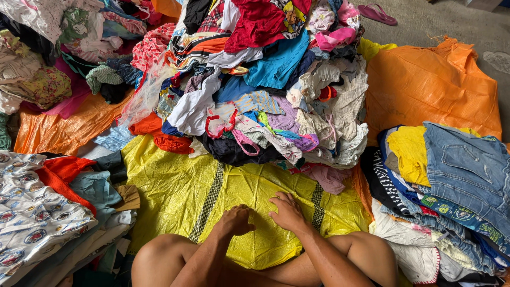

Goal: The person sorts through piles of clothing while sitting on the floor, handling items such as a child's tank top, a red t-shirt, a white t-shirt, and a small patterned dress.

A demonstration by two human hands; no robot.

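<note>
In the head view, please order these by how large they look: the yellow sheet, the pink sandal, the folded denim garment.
1. Yellow sheet, clearly largest.
2. Folded denim garment.
3. Pink sandal, smallest, though it lies farthest from the camera, which shrinks it.
</note>
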